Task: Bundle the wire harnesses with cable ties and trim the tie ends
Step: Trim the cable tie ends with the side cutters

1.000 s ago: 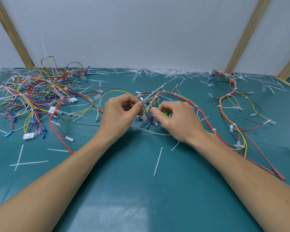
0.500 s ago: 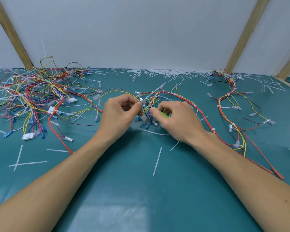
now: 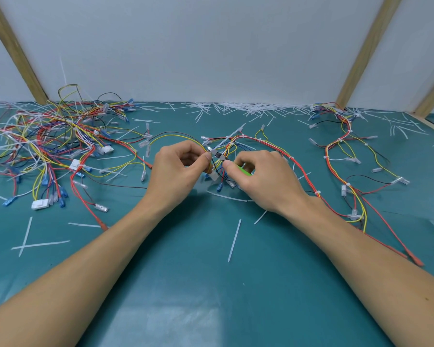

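Far left: tangled loose harnesses (image 3: 48, 144) on teal mat (image 3: 186, 284). Centre: left hand (image 3: 178, 171) pinching wire harness (image 3: 261, 144) at cable tie (image 3: 229, 137); right hand (image 3: 263, 179) gripping green-handled cutter (image 3: 232, 165), apparently at tie tail.

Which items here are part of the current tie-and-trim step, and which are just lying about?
In use:
- left hand pinching the harness
- right hand holding green-handled cutters
- untrimmed cable tie tail

Lying about:
- tangled wire pile
- tied harness
- cut tie ends
- teal mat
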